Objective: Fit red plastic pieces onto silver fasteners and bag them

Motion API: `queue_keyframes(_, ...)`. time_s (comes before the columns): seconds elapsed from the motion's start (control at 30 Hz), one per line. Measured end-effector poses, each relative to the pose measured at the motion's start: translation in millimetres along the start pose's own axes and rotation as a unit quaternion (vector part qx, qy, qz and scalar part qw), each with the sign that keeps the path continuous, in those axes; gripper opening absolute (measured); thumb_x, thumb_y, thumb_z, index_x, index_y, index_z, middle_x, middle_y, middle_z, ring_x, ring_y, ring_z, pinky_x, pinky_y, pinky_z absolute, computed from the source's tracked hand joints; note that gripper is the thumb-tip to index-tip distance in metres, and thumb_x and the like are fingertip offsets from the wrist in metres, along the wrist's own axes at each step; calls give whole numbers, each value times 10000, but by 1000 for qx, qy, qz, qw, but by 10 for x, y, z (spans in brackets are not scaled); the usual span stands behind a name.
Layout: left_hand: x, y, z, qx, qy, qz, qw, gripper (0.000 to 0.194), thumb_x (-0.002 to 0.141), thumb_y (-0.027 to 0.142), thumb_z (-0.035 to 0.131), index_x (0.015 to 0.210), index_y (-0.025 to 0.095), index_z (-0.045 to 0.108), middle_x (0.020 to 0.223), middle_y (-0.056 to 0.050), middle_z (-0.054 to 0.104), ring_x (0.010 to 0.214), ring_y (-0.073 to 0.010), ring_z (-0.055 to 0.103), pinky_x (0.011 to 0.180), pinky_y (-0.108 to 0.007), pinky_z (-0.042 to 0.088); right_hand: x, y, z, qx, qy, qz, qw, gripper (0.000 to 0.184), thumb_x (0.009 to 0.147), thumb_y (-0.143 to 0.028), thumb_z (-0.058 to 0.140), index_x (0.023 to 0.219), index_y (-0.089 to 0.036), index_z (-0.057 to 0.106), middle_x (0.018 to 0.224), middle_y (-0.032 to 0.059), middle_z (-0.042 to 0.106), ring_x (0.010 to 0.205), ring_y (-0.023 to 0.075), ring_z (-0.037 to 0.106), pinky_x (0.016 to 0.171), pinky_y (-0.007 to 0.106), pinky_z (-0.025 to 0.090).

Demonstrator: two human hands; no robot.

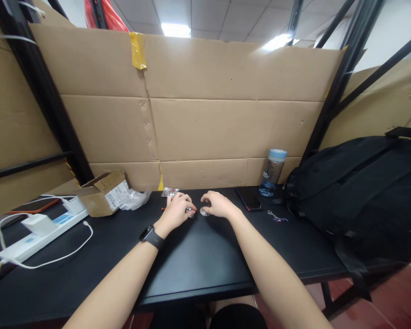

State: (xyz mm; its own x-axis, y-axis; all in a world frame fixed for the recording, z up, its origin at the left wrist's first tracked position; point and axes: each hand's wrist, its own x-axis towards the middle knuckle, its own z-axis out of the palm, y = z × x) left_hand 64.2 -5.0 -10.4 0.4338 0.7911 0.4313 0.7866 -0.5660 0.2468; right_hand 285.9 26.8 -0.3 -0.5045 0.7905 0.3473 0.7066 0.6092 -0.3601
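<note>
My left hand (178,211), with a dark watch on its wrist, is over the black table. Its fingers are curled round a small shiny piece with a red tip (191,212), too small to name. Across a narrow gap, my right hand (218,204) has its thumb and fingers bent about a small round clear object (204,211) near the tabletop. A small clear plastic packet (170,192) lies just behind my left hand. Part of a thin red item sticks out to the left of that hand.
On the left are a white power strip (43,233) with cables, an open cardboard box (101,194) and crumpled plastic wrap (133,199). To the right are a phone (249,199), a beaded strap (278,218), a water bottle (272,173) and a black backpack (363,192). A cardboard wall (205,128) closes the back.
</note>
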Motion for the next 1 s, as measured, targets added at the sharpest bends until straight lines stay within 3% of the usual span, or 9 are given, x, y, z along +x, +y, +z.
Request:
queue_keyframes(0.13, 2, 14, -30, -5, 22, -11, 1000, 149, 910, 324, 652, 902, 355, 798, 1002, -35, 734, 1081, -259, 536, 945, -436, 272, -20, 29, 5, -10, -51, 57, 997, 162, 688, -146, 777, 799, -265, 772, 776, 18, 713, 662, 164, 634, 597, 248, 397)
queue_keyframes(0.4, 19, 20, -23, -5, 58, -50, 997, 175, 914, 326, 617, 853, 317, 781, 991, -37, 774, 1068, -258, 581, 939, -443, 262, 14, 20, 82, 3, -19, 66, 998, 168, 708, -79, 720, 673, -239, 756, 729, 37, 732, 683, 177, 666, 623, 253, 433)
queue_keyframes(0.53, 29, 12, -39, 0, 79, -88, 993, 179, 903, 349, 611, 857, 307, 779, 980, -46, 783, 1044, -267, 598, 925, -439, 285, 78, 75, 91, 135, 24, 54, 989, 106, 792, -149, 667, 767, -202, 756, 730, 22, 751, 670, 153, 669, 652, 247, 481)
queue_keyframes(0.63, 40, 13, -76, -15, 110, -129, 985, 183, 895, 358, 607, 856, 305, 778, 948, -39, 790, 1023, -273, 636, 916, -434, 306, 124, 120, 80, 261, 94, 72, 958, 71, 801, -215, 680, 787, -176, 737, 800, 50, 768, 720, 163, 685, 717, 277, 517)
queue_keyframes(0.73, 53, 8, -102, -72, 133, -180, 972, 185, 893, 390, 604, 888, 303, 767, 919, -13, 796, 960, -254, 698, 946, -435, 340, 147, 125, 94, 354, 113, 66, 926, 113, 785, -282, 714, 786, -169, 720, 824, 68, 765, 743, 171, 694, 766, 303, 535)
queue_keyframes(0.83, 61, -10, -78, -138, 147, -201, 959, 190, 877, 421, 622, 911, 289, 754, 935, 0, 798, 942, -234, 730, 946, -398, 412, 154, 69, 158, 389, 112, 58, 913, 177, 774, -339, 735, 804, -166, 714, 811, 67, 755, 751, 179, 693, 767, 317, 541)
queue_keyframes(1.0, 58, -12, 22, -206, 151, -168, 952, 225, 878, 438, 620, 941, 257, 739, 975, -20, 794, 937, -222, 740, 892, -343, 496, 153, -84, 287, 393, 101, 78, 911, 182, 791, -352, 731, 830, -179, 691, 852, 47, 737, 782, 181, 695, 685, 288, 544)
